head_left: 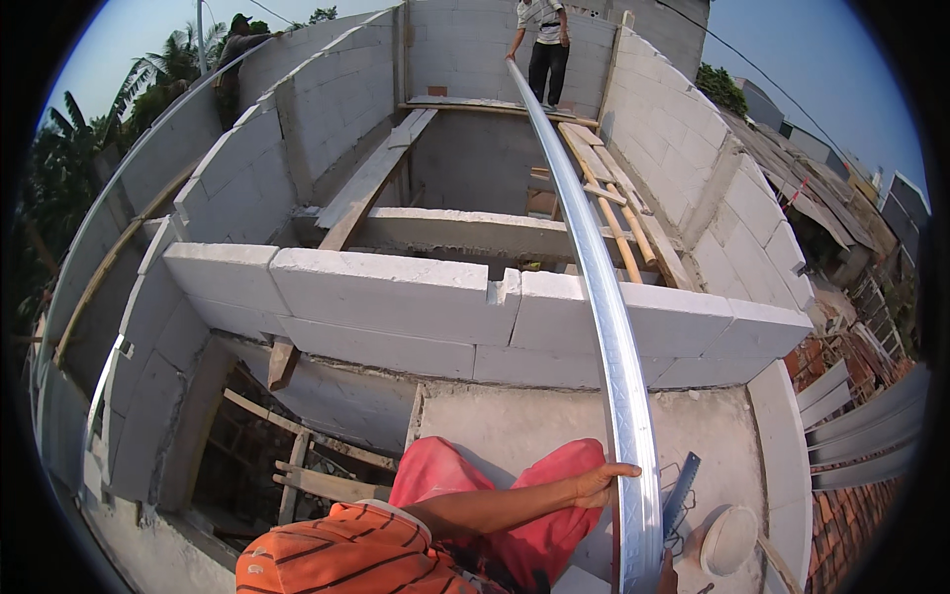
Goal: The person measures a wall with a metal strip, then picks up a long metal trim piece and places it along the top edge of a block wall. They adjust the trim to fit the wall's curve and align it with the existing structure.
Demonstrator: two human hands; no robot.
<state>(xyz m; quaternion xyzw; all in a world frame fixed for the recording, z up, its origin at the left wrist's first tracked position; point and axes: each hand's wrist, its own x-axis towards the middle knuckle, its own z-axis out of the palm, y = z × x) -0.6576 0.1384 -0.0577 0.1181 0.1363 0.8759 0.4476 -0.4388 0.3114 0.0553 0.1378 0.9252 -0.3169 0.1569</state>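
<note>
A long, shiny galvanised steel channel (604,327) runs from the lower edge up across a low block wall (386,297) to the far wall. My left hand (602,485) grips its left edge near my knee, thumb on top. My right hand (669,574) is at the channel's right edge at the bottom of the view; only part of it shows, closed against the metal. At the far end a person (546,45) stands with one hand on the channel. Right of my hands lie a blue flat tool (681,487) with bent wire and a round whitish bowl (729,542).
Light block walls enclose the space, with a tall one (663,109) on the right. Planks (371,183) and bamboo poles (609,213) bridge openings beyond the low wall. A deep opening with timbers (327,483) lies lower left. Another person (237,49) is far left.
</note>
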